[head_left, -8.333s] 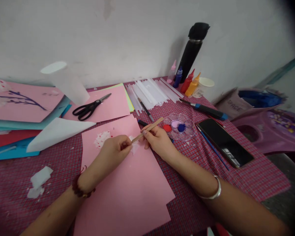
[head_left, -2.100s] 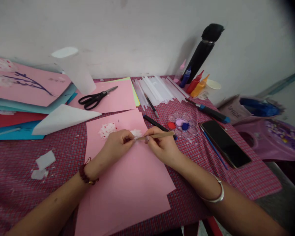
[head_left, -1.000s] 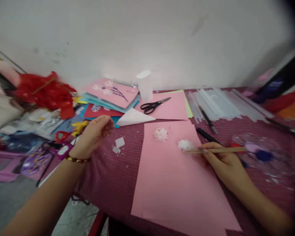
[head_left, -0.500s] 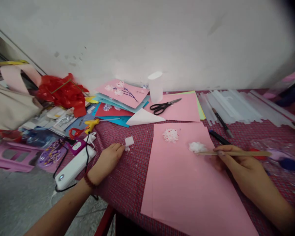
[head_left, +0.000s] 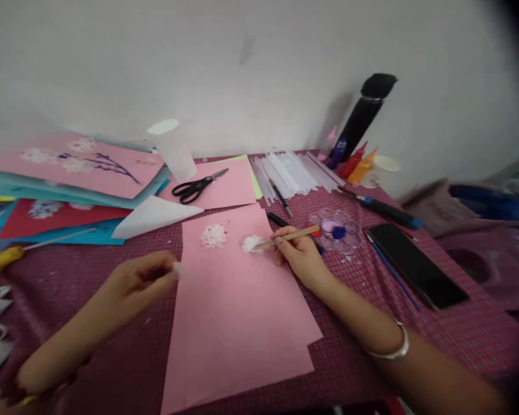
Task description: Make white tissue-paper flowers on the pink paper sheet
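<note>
A large sheet of pink paper point(head_left: 237, 311) lies on the table, with a white cluster speckled with red point(head_left: 213, 236) near its upper left. To the right of that sits a plain white cluster point(head_left: 249, 243). My right hand point(head_left: 300, 253) grips a flat wooden stick point(head_left: 305, 232), whose tip touches the plain cluster. At the sheet's left edge, my left hand point(head_left: 142, 282) pinches a small white piece point(head_left: 179, 269) between thumb and fingers; blur hides its exact shape.
Black scissors point(head_left: 194, 189) rest on pink paper behind the sheet, beside a white cup point(head_left: 175, 150). Flower pictures point(head_left: 108, 178) are stacked at left. A paint palette point(head_left: 339, 230), a phone point(head_left: 415, 265), plastic strips point(head_left: 294, 173) and paint bottles point(head_left: 361, 164) occupy the right.
My view has swung to the right. My left hand has come from the small white squares on the table to the sheet's edge with a white piece. The stick's tip stays at the plain cluster.
</note>
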### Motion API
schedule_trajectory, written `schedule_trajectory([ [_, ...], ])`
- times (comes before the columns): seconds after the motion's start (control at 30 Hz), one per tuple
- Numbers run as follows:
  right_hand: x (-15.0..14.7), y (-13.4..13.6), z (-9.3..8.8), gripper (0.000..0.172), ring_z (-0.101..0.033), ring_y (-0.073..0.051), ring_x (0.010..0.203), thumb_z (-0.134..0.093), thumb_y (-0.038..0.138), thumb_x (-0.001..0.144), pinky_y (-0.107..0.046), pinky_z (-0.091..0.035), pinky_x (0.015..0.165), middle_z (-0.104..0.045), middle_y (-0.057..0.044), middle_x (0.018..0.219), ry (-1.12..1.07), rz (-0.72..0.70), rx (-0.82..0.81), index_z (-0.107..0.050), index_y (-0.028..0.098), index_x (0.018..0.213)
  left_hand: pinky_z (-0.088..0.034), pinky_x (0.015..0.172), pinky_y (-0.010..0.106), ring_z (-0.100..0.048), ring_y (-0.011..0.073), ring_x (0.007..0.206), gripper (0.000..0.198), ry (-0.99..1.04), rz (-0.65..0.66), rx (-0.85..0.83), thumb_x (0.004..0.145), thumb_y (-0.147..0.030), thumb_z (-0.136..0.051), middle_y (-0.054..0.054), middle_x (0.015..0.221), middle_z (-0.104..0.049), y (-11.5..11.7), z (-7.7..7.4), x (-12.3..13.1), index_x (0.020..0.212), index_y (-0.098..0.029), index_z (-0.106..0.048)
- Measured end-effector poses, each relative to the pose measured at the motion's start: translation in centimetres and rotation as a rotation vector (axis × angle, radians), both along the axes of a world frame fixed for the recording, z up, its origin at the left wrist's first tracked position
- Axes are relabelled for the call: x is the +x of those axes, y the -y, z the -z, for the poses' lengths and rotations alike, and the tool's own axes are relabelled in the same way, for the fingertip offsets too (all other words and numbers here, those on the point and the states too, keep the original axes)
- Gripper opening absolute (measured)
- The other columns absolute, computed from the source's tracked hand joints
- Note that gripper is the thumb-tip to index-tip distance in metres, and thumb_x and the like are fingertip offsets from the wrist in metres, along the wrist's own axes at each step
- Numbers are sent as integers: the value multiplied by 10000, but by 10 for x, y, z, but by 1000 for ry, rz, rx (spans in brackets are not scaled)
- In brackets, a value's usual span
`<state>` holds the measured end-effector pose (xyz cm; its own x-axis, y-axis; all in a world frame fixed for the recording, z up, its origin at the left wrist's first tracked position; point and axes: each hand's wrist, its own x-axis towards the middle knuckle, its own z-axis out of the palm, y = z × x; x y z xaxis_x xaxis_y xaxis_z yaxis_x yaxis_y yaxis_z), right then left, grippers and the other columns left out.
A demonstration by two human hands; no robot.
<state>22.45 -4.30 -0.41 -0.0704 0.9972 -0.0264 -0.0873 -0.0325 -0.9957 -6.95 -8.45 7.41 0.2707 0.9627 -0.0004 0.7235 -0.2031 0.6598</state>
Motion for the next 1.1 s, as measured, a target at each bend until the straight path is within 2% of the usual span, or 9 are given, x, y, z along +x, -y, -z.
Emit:
schedule_trajectory([
  [0.1, 1, -1, 1, 159, -486, -67, 381, -547, 339, 791, -191, -382, 371, -583, 48, 608, -15, -16, 3, -509, 187, 817, -343, 495, 209, -433, 105, 542, 154, -34, 186, -9, 779, -252, -498, -41, 583, -462, -26, 2, 50, 640, -187, -494],
  [0.17, 2, -1, 0, 146, -493, -63, 384, -538, 327, 804, -188, -392, 375, -589, 46, 623, -32, -34, 1, -511, 185, 827, -331, 500, 212, -428, 98, 539, 104, -23, 202, 22, 727, -194, -501, -42, 585, -473, -39, 9, 74, 626, -184, -480],
  [0.27, 3, -1, 0, 129, -502, -58, 395, -525, 307, 823, -181, -403, 380, -600, 39, 654, -47, -42, -8, -512, 183, 852, -338, 508, 214, -438, 98, 557, 107, 92, 197, -26, 683, -165, -505, -27, 618, -513, -53, 22, 92, 589, -181, -456],
  [0.4, 4, -2, 1, 109, -501, -56, 387, -527, 287, 825, -178, -415, 374, -601, 40, 657, -63, -29, -26, -513, 184, 859, -334, 487, 202, -423, 81, 537, 189, 288, 178, -218, 676, -193, -558, -21, 627, -527, -60, 33, 97, 551, -178, -418],
  [0.6, 3, -3, 2, 118, -500, -56, 381, -540, 294, 818, -174, -405, 363, -592, 44, 639, -71, -26, -21, -525, 180, 845, -372, 473, 200, -452, 81, 495, 91, 395, 99, -440, 701, -236, -600, -45, 575, -521, -60, 39, 94, 708, -172, -536],
  [0.7, 2, -3, 3, 120, -492, -56, 373, -542, 302, 818, -178, -404, 361, -583, 50, 634, -75, -28, -14, -524, 186, 844, -385, 520, 216, -479, 94, 547, 90, 353, 130, -409, 728, -245, -589, -23, 622, -556, -61, 43, 90, 741, -158, -608],
  [0.9, 3, -3, 4, 111, -489, -57, 370, -543, 299, 822, -185, -411, 364, -587, 47, 640, -54, -32, -10, -525, 191, 833, -393, 572, 236, -508, 116, 640, 169, 211, 214, -142, 790, -250, -533, 8, 746, -590, -61, 40, 85, 806, -184, -687],
  [1.0, 2, -3, 2, 96, -484, -51, 369, -537, 287, 824, -179, -412, 364, -579, 50, 638, -43, -36, -9, -522, 192, 827, -397, 543, 232, -504, 107, 592, 171, 209, 189, -190, 788, -242, -527, -1, 717, -580, -58, 40, 89, 840, -184, -678],
  [1.1, 3, -3, 1, 88, -487, -49, 373, -528, 279, 829, -173, -406, 363, -574, 51, 636, -43, -42, -5, -518, 192, 828, -420, 524, 227, -508, 101, 559, 199, 310, 157, -275, 750, -199, -535, -25, 692, -563, -56, 47, 96, 939, -180, -595],
])
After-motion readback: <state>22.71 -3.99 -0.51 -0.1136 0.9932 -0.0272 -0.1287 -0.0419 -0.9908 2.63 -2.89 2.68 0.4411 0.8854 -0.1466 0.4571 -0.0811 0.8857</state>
